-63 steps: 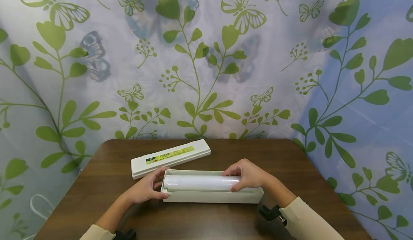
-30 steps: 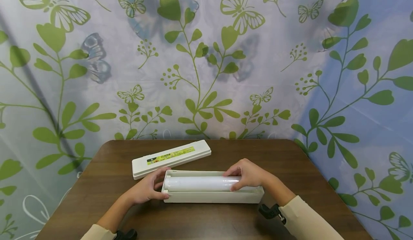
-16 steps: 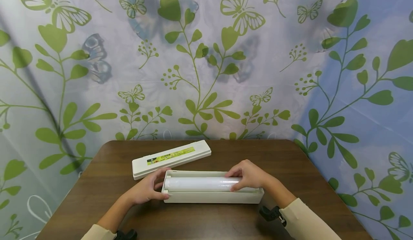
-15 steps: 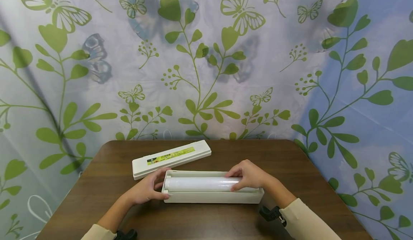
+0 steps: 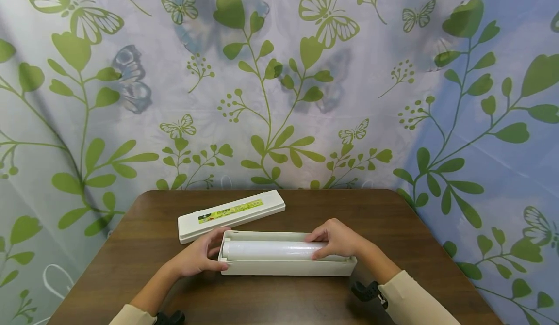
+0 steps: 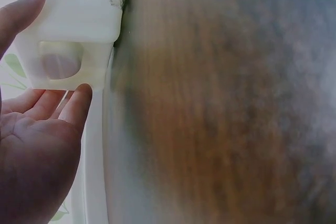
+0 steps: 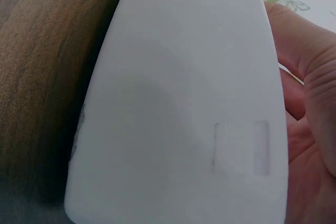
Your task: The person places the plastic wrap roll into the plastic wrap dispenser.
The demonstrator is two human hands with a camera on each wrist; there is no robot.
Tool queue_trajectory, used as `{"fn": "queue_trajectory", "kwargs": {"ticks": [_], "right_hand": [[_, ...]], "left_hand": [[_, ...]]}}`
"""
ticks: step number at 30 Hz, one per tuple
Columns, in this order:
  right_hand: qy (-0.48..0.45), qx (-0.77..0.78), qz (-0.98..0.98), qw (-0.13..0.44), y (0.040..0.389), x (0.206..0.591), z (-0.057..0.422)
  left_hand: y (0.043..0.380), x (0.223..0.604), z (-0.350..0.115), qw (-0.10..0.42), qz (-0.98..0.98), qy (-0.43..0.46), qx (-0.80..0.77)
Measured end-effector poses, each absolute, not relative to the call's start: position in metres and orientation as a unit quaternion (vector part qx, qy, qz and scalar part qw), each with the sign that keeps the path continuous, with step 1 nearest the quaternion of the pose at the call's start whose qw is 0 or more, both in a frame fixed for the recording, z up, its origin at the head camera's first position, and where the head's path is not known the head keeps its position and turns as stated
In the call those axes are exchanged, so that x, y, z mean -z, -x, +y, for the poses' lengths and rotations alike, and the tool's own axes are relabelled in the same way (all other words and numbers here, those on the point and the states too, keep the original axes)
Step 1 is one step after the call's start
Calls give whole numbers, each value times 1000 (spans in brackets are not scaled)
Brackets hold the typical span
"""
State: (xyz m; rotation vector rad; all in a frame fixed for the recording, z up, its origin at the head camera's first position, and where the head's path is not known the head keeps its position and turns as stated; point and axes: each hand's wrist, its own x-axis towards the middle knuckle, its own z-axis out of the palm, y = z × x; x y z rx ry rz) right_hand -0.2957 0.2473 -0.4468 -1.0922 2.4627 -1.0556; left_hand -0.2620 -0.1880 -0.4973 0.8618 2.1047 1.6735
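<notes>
L hand [image 5: 198,254] wraps the left end of the long, open-topped white plastic box [image 5: 288,268], thumb on its near side, fingers curled at its far side, gap btwn only as wide as the box; L wrist view shows the fingertips on it. R hand [image 5: 336,240] reaches in near the box's right end, fingers and thumb parted abt as wide as the smooth white glossy roll [image 5: 271,250] and pinching it, thumb on its near side, fingers on its far side. Roll lies lengthwise inside the box, its left end by the box's left end. Vs. 2 s ago, almost no change: both hands keep their grips, R fingertips only a touch closer to the box's right end. Long white plastic lid [image 5: 257,214] w/ a yellow-green printed label [image 5: 230,211] lies behind the box, toward its left, at a slant, same spot as before. Dark brown wood-grain table [image 5: 279,305] is under the box; pale fabric backdrop [image 5: 375,97] w/ green leaves & butterflies hangs behind it, bluish to the right. Beige sleeves [image 5: 417,298] and black wrist straps [image 5: 366,290] show on the box's near side.
</notes>
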Motion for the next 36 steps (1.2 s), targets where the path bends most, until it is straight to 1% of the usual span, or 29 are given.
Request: {"fn": "queue_trajectory", "kwargs": {"ticks": [8, 23, 27, 36], "right_hand": [[383, 361, 842, 119, 295, 450, 249], [363, 380, 844, 110, 292, 450, 260], [354, 385, 847, 98, 289, 449, 262], [357, 394, 845, 45, 282, 445, 274]], "left_hand": [[260, 498, -188, 158, 739, -298, -583], [260, 499, -188, 158, 734, -297, -590], [260, 500, -188, 158, 735, -298, -588], [260, 498, -187, 159, 732, -302, -589]]}}
